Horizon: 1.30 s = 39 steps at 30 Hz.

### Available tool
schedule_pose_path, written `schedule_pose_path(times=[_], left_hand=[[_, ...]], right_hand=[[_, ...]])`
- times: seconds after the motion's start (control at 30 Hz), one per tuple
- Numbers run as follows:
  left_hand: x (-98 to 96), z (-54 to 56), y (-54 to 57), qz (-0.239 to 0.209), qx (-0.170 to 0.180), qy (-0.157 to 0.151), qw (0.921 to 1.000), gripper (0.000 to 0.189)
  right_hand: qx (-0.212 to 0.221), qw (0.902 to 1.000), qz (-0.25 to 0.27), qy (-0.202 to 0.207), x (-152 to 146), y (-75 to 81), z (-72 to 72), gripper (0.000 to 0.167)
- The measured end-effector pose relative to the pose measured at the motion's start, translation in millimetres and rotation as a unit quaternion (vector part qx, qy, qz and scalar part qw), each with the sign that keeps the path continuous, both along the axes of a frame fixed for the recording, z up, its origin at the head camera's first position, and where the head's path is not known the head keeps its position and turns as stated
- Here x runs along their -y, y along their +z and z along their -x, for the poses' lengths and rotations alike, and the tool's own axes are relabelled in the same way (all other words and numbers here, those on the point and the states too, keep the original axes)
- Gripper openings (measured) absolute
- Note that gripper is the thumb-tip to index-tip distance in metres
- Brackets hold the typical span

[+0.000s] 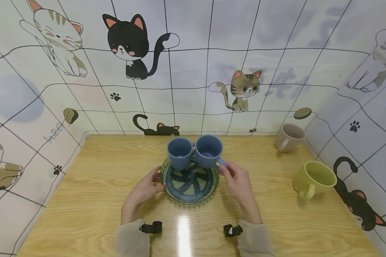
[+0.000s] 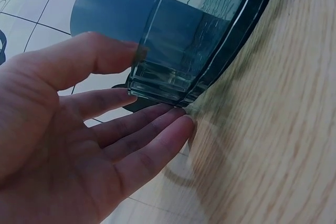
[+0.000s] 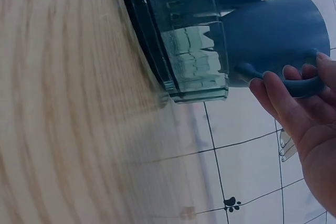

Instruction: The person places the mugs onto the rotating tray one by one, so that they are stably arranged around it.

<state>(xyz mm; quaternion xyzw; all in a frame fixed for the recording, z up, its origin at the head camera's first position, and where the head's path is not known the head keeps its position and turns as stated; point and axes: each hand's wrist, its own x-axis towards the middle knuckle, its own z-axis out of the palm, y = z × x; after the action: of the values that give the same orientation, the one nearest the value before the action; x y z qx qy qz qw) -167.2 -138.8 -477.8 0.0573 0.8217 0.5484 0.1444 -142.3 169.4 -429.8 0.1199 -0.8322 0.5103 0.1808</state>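
Observation:
A round dish [image 1: 189, 197] with a clear glass wall and a blue-green pattern sits on the table. Over its back part are two blue mugs, a left one [image 1: 180, 157] and a right one [image 1: 209, 159], close together. My right hand [image 1: 239, 180] pinches the right mug's handle [image 3: 304, 87]; that mug's base shows level with the glass rim in the right wrist view. At the dish's left side, my left hand [image 1: 148, 187] rests with thumb and fingers spread along the rim. Whether the left mug touches the dish floor is hard to tell.
Toward the right stand a yellow-green mug [image 1: 314, 178] and, farther back, a greyish-pink mug [image 1: 288, 138]. A cat-patterned cloth [image 1: 193, 71] encloses the wooden table [image 1: 103, 164] at the back and sides.

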Motion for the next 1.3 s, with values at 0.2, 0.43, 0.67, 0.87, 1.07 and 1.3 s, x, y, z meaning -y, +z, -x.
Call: schedule_pose_path(times=[0.2, 0.43, 0.67, 0.87, 1.07, 1.3], left_hand=[[-0.2, -2.5, 2.7, 0.0, 0.005, 0.0, 1.0, 0.076], [-1.8, -4.0, 4.8, 0.006, -0.001, 0.0, 1.0, 0.075], [-0.1, -5.7, 1.6, 0.014, 0.003, -0.005, 0.9999, 0.075], [0.9, -5.3, 5.2, 0.007, 0.001, -0.001, 1.0, 0.076], [0.7, -5.7, 5.9, 0.009, 0.002, -0.003, 1.0, 0.076], [-1.8, -2.2, 2.8, 0.02, 0.001, 0.004, 0.9998, 0.077]], right_hand=[[0.021, 0.9998, 0.006, 0.0, 0.1, -14.1, 6.7, 0.009], [0.045, 0.9987, 0.021, 0.007, -10.2, -37.7, 17.7, 0.017], [0.049, 0.9988, 0.007, 0.002, -8.7, -46.2, 16.8, 0.021], [0.041, 0.9991, 0.004, -0.004, -6.5, -47.0, 21.5, 0.02], [0.059, 0.9982, 0.001, -0.011, -6.4, -43.6, 22.5, 0.018], [0.029, 0.9986, -0.041, -0.018, -14.2, -44.1, 26.3, 0.013]])
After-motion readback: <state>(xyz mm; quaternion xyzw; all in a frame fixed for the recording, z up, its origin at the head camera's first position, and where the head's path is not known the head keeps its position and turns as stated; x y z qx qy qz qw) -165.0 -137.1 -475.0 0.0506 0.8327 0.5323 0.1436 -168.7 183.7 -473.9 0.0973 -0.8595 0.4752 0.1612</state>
